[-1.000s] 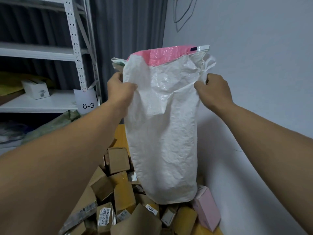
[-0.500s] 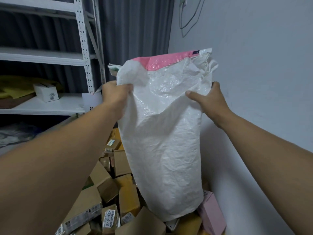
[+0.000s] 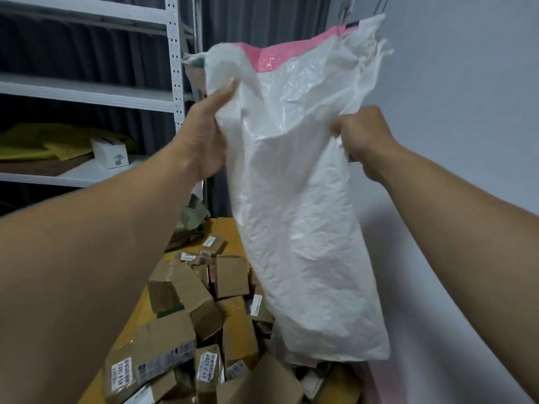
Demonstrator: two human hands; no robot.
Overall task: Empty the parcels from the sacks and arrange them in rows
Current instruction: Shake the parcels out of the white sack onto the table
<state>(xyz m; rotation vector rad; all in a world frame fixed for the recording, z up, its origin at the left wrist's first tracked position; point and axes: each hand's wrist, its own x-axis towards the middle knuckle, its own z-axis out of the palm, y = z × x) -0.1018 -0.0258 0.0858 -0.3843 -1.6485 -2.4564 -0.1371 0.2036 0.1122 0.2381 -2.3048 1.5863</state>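
Your left hand [image 3: 204,141] and right hand [image 3: 361,141] both pinch the white sack [image 3: 300,214], which hangs upside down above the parcels [image 3: 204,322] on the bench [image 3: 224,225]. Shake it firmly so nothing remains inside.

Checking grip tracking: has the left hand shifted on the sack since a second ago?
Yes. The left hand has slid down the sack: its edge, once barely above the knuckles, now stands well above them. The hand looks half open.
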